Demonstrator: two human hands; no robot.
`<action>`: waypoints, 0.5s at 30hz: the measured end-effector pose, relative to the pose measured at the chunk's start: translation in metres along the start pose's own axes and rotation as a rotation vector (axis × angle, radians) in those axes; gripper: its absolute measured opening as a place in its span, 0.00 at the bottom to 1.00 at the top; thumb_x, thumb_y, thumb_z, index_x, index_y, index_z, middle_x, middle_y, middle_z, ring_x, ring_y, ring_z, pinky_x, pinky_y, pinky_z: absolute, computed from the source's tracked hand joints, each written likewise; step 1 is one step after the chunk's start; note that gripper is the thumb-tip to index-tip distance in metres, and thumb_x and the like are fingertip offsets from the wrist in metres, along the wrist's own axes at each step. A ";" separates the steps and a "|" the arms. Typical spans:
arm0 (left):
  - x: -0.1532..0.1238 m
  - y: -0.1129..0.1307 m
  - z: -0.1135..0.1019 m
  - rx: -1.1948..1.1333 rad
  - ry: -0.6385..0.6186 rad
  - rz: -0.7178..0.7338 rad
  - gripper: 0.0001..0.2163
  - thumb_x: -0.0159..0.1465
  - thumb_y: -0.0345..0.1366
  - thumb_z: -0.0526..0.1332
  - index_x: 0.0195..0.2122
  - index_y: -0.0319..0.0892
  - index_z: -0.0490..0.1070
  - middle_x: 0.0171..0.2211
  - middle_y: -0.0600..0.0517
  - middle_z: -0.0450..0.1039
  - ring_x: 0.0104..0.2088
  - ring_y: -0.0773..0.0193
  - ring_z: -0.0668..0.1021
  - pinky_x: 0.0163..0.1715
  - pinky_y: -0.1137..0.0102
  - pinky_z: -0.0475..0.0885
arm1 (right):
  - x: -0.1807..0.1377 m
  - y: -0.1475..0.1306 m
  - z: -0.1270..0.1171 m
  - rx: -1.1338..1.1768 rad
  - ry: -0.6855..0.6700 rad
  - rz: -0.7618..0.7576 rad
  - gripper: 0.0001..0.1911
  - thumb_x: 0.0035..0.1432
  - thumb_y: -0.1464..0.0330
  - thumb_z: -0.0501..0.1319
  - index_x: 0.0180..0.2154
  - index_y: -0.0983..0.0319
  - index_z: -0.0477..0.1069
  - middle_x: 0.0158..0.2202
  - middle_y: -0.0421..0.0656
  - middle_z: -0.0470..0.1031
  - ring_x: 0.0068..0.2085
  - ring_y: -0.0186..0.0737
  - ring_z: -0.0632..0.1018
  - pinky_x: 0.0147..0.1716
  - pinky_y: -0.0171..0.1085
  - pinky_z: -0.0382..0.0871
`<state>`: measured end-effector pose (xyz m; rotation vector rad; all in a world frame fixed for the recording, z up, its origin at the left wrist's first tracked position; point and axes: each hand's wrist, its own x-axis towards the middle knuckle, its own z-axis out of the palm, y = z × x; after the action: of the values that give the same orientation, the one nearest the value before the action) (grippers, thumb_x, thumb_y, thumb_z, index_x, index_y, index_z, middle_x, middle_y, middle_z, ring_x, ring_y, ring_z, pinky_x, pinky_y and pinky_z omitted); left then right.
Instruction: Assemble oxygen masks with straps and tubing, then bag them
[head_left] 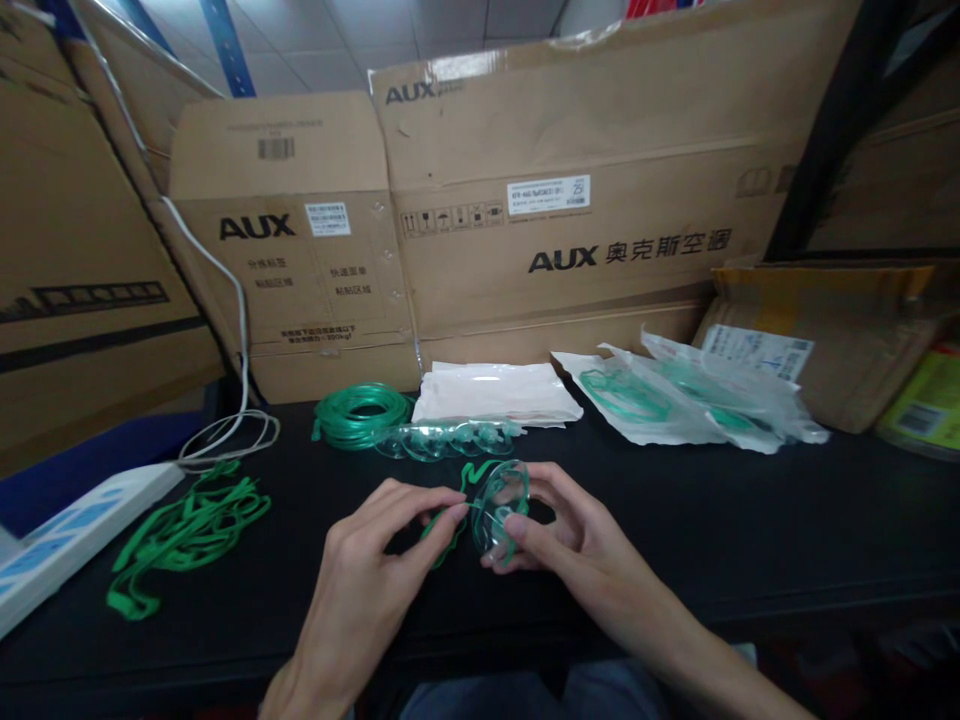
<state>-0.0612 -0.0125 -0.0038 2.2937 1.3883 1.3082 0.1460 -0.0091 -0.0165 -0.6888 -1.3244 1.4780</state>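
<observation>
Over the front middle of the black table, my right hand (pixel 577 530) is closed around a clear green oxygen mask (pixel 501 505), thumb inside its cup. Beside the mask's left edge, my left hand (pixel 390 550) pinches a thin green elastic strap (pixel 474 468) between thumb and forefinger. The strap runs to the mask's rim, and part of it trails behind and below my left fingers. Whether it passes through a hole in the rim is too small to tell. Farther back lies a row of clear masks (pixel 450 440), with a coil of green tubing (pixel 364 415) to its left.
A heap of green straps (pixel 191 530) lies left, near a white power strip (pixel 82 540) and its cable. White pouches (pixel 495 393) and filled clear-front packets (pixel 675 395) lie at the back. Large cardboard boxes (pixel 480 290) wall off the rear; a smaller box (pixel 840 350) stands right.
</observation>
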 end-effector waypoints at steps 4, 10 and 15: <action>0.001 0.004 0.000 0.054 0.027 0.041 0.06 0.65 0.39 0.64 0.35 0.46 0.80 0.32 0.53 0.80 0.31 0.63 0.77 0.34 0.72 0.72 | 0.000 0.004 -0.001 -0.071 0.070 -0.001 0.25 0.53 0.61 0.72 0.48 0.58 0.66 0.48 0.42 0.73 0.33 0.34 0.82 0.36 0.35 0.78; 0.000 0.009 0.000 0.103 0.069 0.088 0.04 0.65 0.36 0.65 0.35 0.45 0.79 0.30 0.54 0.78 0.27 0.66 0.75 0.31 0.73 0.71 | -0.004 0.012 -0.001 -0.026 0.073 0.003 0.27 0.48 0.66 0.76 0.47 0.55 0.67 0.47 0.39 0.74 0.41 0.37 0.83 0.42 0.35 0.79; -0.004 0.011 -0.001 0.114 0.111 0.080 0.03 0.63 0.35 0.66 0.35 0.46 0.80 0.28 0.56 0.78 0.26 0.67 0.76 0.29 0.75 0.71 | -0.008 0.015 0.000 -0.205 0.033 -0.116 0.23 0.51 0.69 0.74 0.48 0.55 0.70 0.52 0.41 0.73 0.51 0.40 0.80 0.55 0.38 0.75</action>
<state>-0.0559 -0.0217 0.0006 2.4076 1.4548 1.4350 0.1445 -0.0148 -0.0327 -0.7510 -1.4787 1.2444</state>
